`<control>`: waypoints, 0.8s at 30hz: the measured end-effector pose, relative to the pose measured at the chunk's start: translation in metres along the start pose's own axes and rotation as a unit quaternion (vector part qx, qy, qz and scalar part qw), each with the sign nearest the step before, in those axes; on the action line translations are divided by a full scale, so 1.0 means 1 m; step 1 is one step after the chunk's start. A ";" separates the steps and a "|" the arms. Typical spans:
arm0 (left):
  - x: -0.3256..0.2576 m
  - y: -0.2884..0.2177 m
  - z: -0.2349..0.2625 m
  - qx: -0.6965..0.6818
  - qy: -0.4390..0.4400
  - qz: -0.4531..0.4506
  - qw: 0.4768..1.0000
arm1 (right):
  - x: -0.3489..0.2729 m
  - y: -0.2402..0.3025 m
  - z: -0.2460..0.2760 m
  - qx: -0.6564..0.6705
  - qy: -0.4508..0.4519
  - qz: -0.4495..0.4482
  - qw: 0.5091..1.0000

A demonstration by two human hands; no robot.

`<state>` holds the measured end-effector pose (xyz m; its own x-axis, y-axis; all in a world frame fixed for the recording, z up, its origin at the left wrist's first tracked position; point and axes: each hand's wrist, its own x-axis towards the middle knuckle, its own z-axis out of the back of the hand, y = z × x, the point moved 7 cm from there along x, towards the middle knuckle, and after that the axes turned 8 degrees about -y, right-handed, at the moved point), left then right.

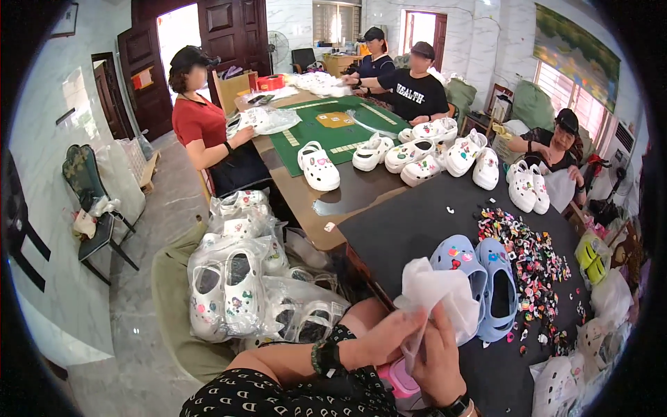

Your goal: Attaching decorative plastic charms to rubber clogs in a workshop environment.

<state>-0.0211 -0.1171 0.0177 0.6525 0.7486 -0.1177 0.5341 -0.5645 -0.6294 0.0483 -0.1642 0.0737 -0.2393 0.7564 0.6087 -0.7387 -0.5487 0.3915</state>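
A thin translucent white plastic bag (441, 288) is bunched up between my two hands at the near edge of the black table. My left hand (394, 335) reaches across from the left and pinches the bag's edge. Beside it, my right hand (439, 363) grips the bag with its fingers pointing up. Just beyond the bag sits a pair of light blue clogs. The left clog (455, 256) carries colourful charms and is partly hidden by the bag; the right clog (495, 281) stands against it.
Many small colourful shoe charms (531, 267) are heaped right of the clogs. White clogs (417, 156) line the table's far part, by a green mat (306, 132). Bagged white clogs (236, 278) fill a green sack (174, 292) at my left. Several people sit around the table.
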 end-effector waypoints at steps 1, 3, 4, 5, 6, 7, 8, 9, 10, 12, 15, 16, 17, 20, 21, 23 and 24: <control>0.003 -0.004 0.004 -0.025 -0.064 0.027 0.997 | 0.000 0.009 0.008 -0.011 -0.005 -0.018 1.000; 0.004 -0.015 0.007 0.012 -0.061 -0.008 0.998 | -0.002 0.014 0.012 -0.022 0.025 -0.026 0.999; 0.005 -0.021 0.008 0.051 -0.056 -0.047 0.996 | -0.004 0.015 0.013 -0.033 0.052 -0.031 0.998; 0.007 -0.024 0.012 0.036 -0.047 -0.072 0.996 | -0.003 0.017 0.019 -0.035 0.053 -0.033 0.997; 0.007 -0.026 0.014 0.035 -0.046 -0.070 0.996 | -0.002 0.021 0.026 0.013 0.051 -0.014 0.999; 0.009 -0.036 0.015 0.029 -0.067 -0.071 0.995 | -0.003 0.024 0.035 0.060 0.047 0.001 0.997; 0.011 -0.045 0.017 0.023 -0.088 -0.071 0.993 | -0.004 0.029 0.041 0.105 0.042 0.015 0.993; 0.014 -0.054 0.016 0.003 -0.069 -0.104 0.992 | -0.008 0.026 0.050 0.111 -0.003 -0.035 0.993; 0.017 -0.060 0.017 -0.019 -0.050 -0.134 0.989 | -0.011 0.024 0.052 -0.001 -0.028 0.039 0.999; 0.013 -0.064 0.017 -0.017 -0.044 -0.117 0.992 | -0.012 0.013 0.063 -0.046 -0.117 0.005 0.992; 0.008 -0.046 0.017 0.053 -0.071 -0.026 0.996 | -0.005 0.001 0.057 -0.039 -0.051 -0.062 0.996; 0.009 -0.040 0.016 0.054 -0.062 -0.019 0.996 | -0.006 0.001 0.054 -0.007 -0.060 -0.029 0.998; 0.008 -0.030 0.013 0.087 -0.031 -0.010 0.996 | -0.010 -0.001 0.050 0.006 -0.054 0.004 0.998; 0.005 -0.010 0.005 0.178 0.040 -0.013 0.983 | -0.001 0.009 0.061 0.002 -0.053 0.028 0.998; 0.004 -0.006 0.009 0.272 0.026 -0.056 0.960 | 0.003 0.012 0.065 0.000 -0.055 0.025 0.998; 0.005 -0.014 -0.001 0.439 0.019 -0.073 0.896 | 0.005 0.006 0.062 -0.014 0.022 -0.080 0.996; 0.009 -0.012 -0.002 0.439 0.026 -0.069 0.896 | 0.005 0.007 0.065 -0.019 0.019 -0.086 0.996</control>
<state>-0.0207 -0.1041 0.0255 0.6498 0.7595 0.0294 -0.0013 0.0398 -0.9992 0.0832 -0.1870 0.1243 -0.1300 0.8517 0.5077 -0.7936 -0.3963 0.4616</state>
